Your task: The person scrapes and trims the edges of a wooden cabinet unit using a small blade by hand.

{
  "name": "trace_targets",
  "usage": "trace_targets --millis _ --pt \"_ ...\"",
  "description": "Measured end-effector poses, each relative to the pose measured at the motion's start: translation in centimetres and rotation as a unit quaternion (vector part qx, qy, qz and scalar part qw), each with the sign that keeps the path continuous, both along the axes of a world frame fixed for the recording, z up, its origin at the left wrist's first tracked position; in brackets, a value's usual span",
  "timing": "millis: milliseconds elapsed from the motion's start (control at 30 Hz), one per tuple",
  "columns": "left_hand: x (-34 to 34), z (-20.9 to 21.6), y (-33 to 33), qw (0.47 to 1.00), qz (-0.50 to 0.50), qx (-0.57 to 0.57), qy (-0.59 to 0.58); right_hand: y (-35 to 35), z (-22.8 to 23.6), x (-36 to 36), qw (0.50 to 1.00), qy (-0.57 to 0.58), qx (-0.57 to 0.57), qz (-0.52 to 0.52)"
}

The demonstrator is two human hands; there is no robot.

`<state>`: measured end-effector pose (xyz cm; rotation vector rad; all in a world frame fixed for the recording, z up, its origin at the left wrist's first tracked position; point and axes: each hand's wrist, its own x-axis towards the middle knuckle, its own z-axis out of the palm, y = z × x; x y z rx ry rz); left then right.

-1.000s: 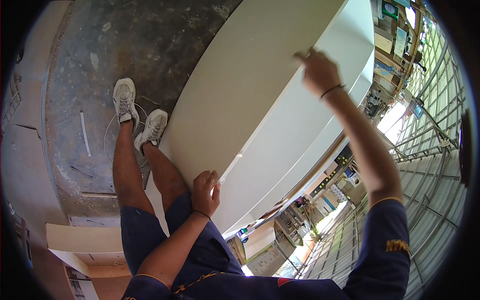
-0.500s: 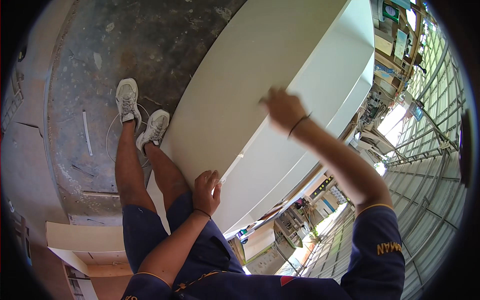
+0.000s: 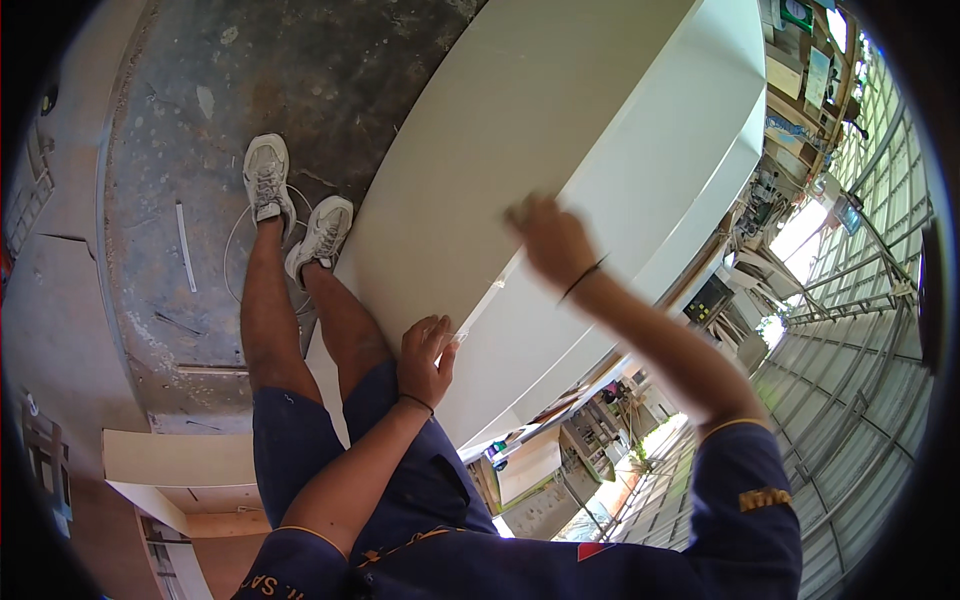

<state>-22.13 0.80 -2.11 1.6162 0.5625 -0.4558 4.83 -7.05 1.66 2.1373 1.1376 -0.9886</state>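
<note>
While a tan box (image 3: 178, 460) sits low on the left, a thin white strip (image 3: 186, 247) lies on the gray floor (image 3: 140, 320) near two shoes (image 3: 268, 180). A loop of cord (image 3: 229, 262) lies by the shoes.

Next comes the left hand (image 3: 425, 362). Its fingers are bent at the near end of the big white case (image 3: 470, 160), right by the edge (image 3: 632, 97). A bit of clear stuff (image 3: 457, 337) shows by the finger tips, but I cannot tell if the hand pinches it. This hand stays at the same spot on the case.

A small pale spot (image 3: 498, 284) is on the edge between the two hands. Then comes the right hand (image 3: 550, 240), just over the edge. It is blurry, with its fingers curled in, and I cannot tell if it holds a thing. One second ago it was far up the edge; now it is much closer to the left hand. That seems to mean the work is now at the near part of the edge.

Far right, there are shelves (image 3: 790, 75) and a roof (image 3: 850, 400).
</note>
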Motion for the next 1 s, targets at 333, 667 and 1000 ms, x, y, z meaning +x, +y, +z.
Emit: trace_targets --millis 333,667,1000 --pt "-0.5 -0.3 -0.9 0.999 0.027 0.0 -0.027 -1.2 1.7 19.3 0.968 -0.246 0.04 0.015" --pt "-3.4 3.1 -1.4 0.984 -0.102 -0.076 0.123 0.3 2.0 -14.3 0.964 0.229 -0.02 -0.132" --pt "-4.5 5.4 -0.8 0.985 -0.141 -0.047 0.084 -3.3 0.8 16.6 0.958 -0.267 0.102 0.007"
